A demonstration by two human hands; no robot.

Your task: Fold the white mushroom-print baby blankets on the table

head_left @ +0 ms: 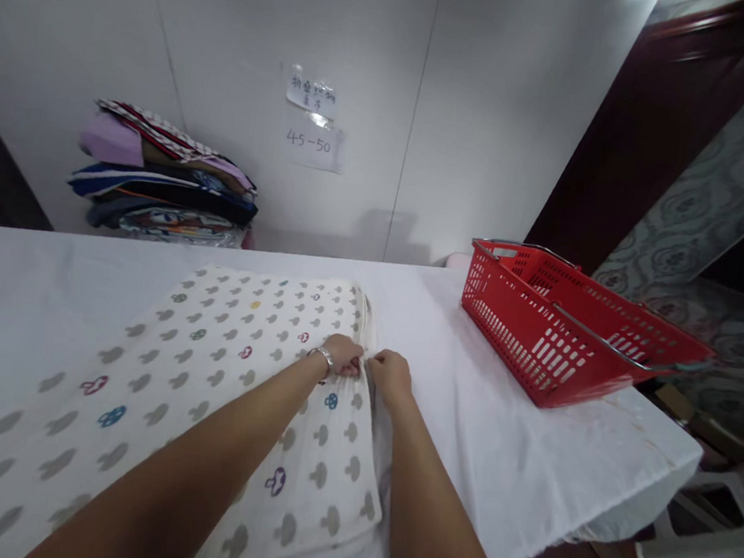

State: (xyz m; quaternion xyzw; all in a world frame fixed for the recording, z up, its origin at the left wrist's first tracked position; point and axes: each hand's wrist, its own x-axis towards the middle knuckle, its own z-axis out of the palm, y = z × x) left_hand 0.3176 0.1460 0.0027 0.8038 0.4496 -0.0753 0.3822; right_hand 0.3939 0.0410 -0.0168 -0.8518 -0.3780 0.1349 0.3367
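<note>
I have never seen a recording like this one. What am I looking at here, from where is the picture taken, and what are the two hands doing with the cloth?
There is no machine here. A person wears a camera on the head, so this single picture looks forward and down along their own two bare arms.

In front lies a table under a white cover. On it is spread a cream cloth printed with small mushroom shapes, mostly grey, a few coloured. Both hands meet at its right edge: the left hand, with a bracelet on the wrist, and the right hand each pinch that edge with the fingers.

To the right an empty red basket stands on the table. Behind, against the wall, is a pile of folded textiles, and two paper notes are stuck on the wall.
</note>
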